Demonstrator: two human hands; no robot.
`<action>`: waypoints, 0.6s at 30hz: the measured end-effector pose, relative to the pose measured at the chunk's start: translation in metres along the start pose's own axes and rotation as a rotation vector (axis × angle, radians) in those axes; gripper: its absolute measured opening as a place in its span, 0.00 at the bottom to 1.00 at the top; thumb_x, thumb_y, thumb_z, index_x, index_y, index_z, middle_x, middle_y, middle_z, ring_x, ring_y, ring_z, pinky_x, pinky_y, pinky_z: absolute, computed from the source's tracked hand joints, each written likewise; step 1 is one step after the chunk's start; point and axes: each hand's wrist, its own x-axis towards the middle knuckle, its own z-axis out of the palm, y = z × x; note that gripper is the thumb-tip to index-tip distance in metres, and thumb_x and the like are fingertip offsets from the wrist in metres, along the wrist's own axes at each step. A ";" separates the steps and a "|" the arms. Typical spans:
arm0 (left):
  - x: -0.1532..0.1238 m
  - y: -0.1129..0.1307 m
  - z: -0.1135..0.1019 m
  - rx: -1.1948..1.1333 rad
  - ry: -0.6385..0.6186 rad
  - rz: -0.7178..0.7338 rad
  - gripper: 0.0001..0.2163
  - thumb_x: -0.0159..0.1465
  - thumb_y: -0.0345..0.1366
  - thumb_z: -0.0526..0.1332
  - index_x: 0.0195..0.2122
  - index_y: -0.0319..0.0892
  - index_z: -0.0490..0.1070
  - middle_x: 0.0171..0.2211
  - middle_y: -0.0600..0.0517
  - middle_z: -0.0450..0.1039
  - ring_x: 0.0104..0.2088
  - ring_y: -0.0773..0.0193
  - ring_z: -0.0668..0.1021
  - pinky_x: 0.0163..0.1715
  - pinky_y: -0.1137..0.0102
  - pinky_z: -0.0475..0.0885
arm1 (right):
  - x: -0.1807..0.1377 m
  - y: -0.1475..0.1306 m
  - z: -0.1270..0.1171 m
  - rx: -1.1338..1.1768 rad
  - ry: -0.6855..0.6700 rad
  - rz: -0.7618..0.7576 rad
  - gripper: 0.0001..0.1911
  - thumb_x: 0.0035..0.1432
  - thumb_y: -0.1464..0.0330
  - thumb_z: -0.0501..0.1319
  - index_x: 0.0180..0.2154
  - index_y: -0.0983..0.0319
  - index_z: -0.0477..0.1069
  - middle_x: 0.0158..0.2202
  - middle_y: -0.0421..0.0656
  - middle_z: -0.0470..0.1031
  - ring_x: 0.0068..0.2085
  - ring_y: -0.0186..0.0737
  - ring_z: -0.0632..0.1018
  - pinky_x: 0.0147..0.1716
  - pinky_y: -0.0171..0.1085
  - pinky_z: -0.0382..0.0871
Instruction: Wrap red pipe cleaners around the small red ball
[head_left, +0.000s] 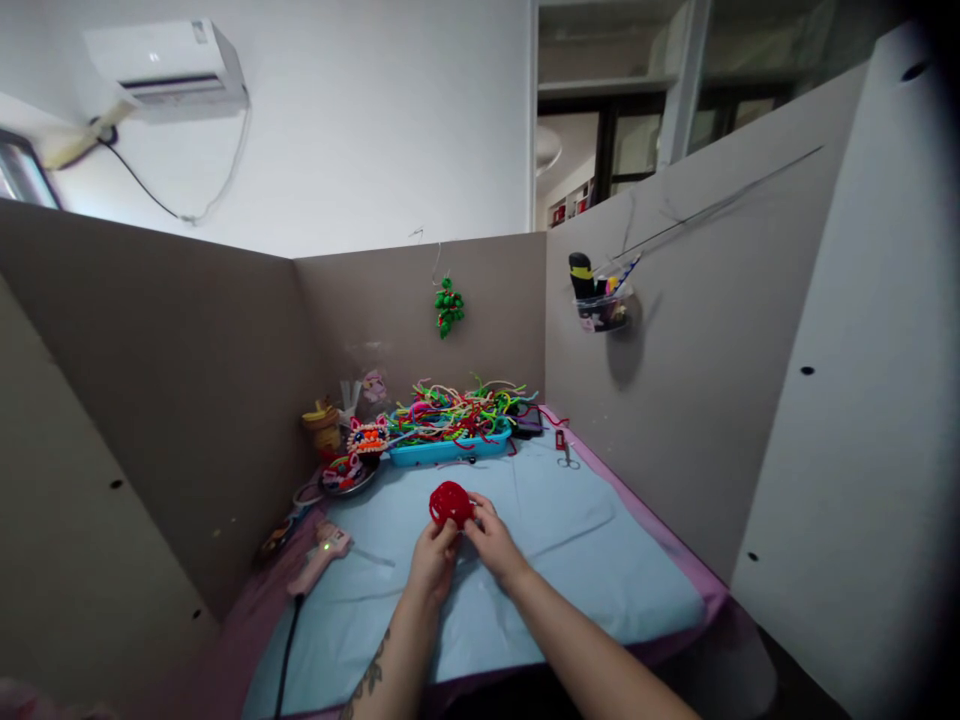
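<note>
A small red ball-like piece of twisted pipe cleaner is held up over the light blue cloth. My left hand grips it from below-left with closed fingers. My right hand pinches its right side, fingers pressed together. Both forearms come in from the bottom edge.
A blue tray heaped with coloured pipe cleaners stands at the back. Small scissors lie to its right. A pink glue gun with a cable lies left. Little figures, a dish, a wall cup and a hanging green ornament surround the cardboard-walled booth.
</note>
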 end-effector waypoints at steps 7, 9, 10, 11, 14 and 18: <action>-0.002 0.004 0.002 -0.040 -0.007 -0.032 0.20 0.46 0.41 0.74 0.39 0.39 0.77 0.40 0.44 0.79 0.43 0.57 0.79 0.48 0.65 0.71 | 0.000 -0.003 -0.001 0.007 0.041 0.018 0.13 0.56 0.60 0.59 0.32 0.60 0.77 0.50 0.49 0.69 0.49 0.45 0.73 0.51 0.43 0.66; -0.001 0.003 0.000 -0.045 0.026 -0.019 0.19 0.46 0.40 0.74 0.39 0.39 0.77 0.39 0.45 0.80 0.40 0.58 0.80 0.45 0.65 0.72 | -0.002 -0.006 -0.003 -0.042 0.118 0.020 0.13 0.55 0.59 0.60 0.29 0.61 0.76 0.47 0.49 0.69 0.44 0.44 0.74 0.43 0.40 0.70; 0.000 0.003 -0.001 -0.043 0.042 -0.014 0.19 0.46 0.40 0.74 0.38 0.39 0.77 0.38 0.45 0.80 0.39 0.58 0.80 0.44 0.65 0.72 | -0.003 -0.008 -0.004 -0.064 0.152 0.013 0.12 0.54 0.59 0.60 0.27 0.61 0.75 0.45 0.49 0.70 0.43 0.44 0.74 0.40 0.39 0.70; 0.001 0.002 -0.001 -0.040 0.057 -0.009 0.19 0.45 0.40 0.74 0.37 0.39 0.77 0.37 0.45 0.80 0.38 0.59 0.80 0.43 0.66 0.72 | -0.004 -0.009 -0.004 -0.080 0.174 0.001 0.12 0.53 0.60 0.61 0.26 0.61 0.74 0.42 0.48 0.70 0.41 0.44 0.74 0.37 0.37 0.70; 0.002 -0.001 -0.003 -0.024 0.073 0.006 0.20 0.45 0.40 0.74 0.37 0.38 0.77 0.37 0.45 0.80 0.37 0.60 0.80 0.42 0.68 0.72 | -0.006 -0.013 -0.005 -0.064 0.135 -0.022 0.13 0.54 0.60 0.60 0.25 0.61 0.71 0.30 0.42 0.69 0.34 0.40 0.72 0.32 0.35 0.66; 0.003 -0.002 -0.003 -0.034 0.108 0.017 0.20 0.45 0.39 0.74 0.39 0.37 0.76 0.38 0.44 0.80 0.36 0.61 0.80 0.40 0.70 0.72 | -0.006 -0.013 -0.002 0.099 0.045 0.042 0.15 0.56 0.57 0.60 0.25 0.61 0.68 0.21 0.37 0.66 0.26 0.35 0.67 0.28 0.33 0.61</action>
